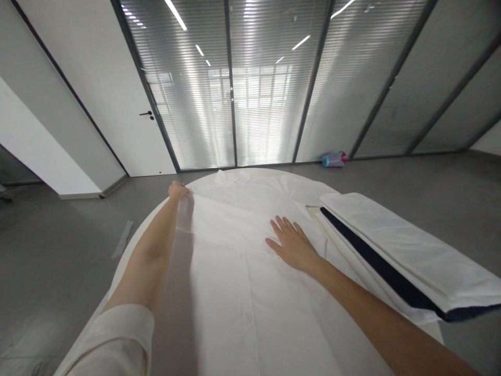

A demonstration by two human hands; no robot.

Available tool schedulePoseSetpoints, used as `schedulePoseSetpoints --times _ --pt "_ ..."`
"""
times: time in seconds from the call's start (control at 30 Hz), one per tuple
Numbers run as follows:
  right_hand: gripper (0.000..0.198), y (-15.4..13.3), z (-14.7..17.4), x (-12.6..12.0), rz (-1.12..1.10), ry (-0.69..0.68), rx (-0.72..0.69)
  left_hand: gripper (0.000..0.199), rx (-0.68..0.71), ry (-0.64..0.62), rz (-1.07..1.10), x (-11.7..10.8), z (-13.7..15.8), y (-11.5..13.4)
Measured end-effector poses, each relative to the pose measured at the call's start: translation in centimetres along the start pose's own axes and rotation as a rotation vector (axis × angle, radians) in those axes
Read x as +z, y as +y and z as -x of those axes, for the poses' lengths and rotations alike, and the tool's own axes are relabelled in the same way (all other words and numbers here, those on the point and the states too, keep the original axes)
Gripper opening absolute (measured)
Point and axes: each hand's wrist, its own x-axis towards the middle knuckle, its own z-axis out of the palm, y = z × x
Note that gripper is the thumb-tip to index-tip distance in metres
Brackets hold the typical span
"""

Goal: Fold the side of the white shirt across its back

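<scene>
A white button-up shirt [223, 282] lies spread on a round white table [144, 235], its collar [233, 176] toward the far edge and its button strip running down the middle. At the shirt's far left side, my left hand [179, 190] is closed with its fingers on the fabric edge, near the table rim. Over the right half of the shirt, my right hand [291, 241] rests palm down with fingers spread. To its right sits a stack of folded cloth [399, 245], white and dark navy in layers.
Beyond the table stand glass partitions [266, 104] with blinds and a white door [97, 78]. On the grey floor [415, 177] near the glass lies a blue and red bundle [334, 159]. A translucent strip [123, 239] is on the floor at left.
</scene>
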Motion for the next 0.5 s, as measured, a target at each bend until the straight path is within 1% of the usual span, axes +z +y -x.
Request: schedulePoseSetpoints --times 0.07,0.13,0.2,0.27,0.33,0.4,0.5 --pt "0.080 0.0 0.0 -0.1 -0.003 -0.006 0.003 0.029 -0.059 0.071 0.007 0.3 0.0 -0.5" --pt "0.080 -0.1 0.0 -0.1 -0.013 -0.014 0.012 0.032 -0.082 0.114 0.031 0.4 -0.1 -1.1" --pt "0.079 -0.1 0.0 -0.1 -0.021 -0.018 0.015 0.028 -0.086 0.100 0.072 0.4 -0.3 -1.6" --pt "0.079 -0.1 -0.1 -0.1 -0.023 -0.011 0.013 0.025 -0.085 0.054 0.118 0.5 -0.8 -1.7" --pt "0.079 -0.1 -0.1 -0.1 -0.020 -0.004 0.014 0.026 -0.083 0.021 0.159 0.7 -1.2 -1.5" --pt "0.078 -0.2 0.0 -0.2 -0.014 -0.006 0.018 0.029 -0.074 0.034 0.193 1.3 -1.4 -1.1" --pt "0.078 -0.2 0.1 -0.4 -0.009 -0.016 0.019 0.035 -0.055 0.107 0.240 2.4 -1.2 -0.4"
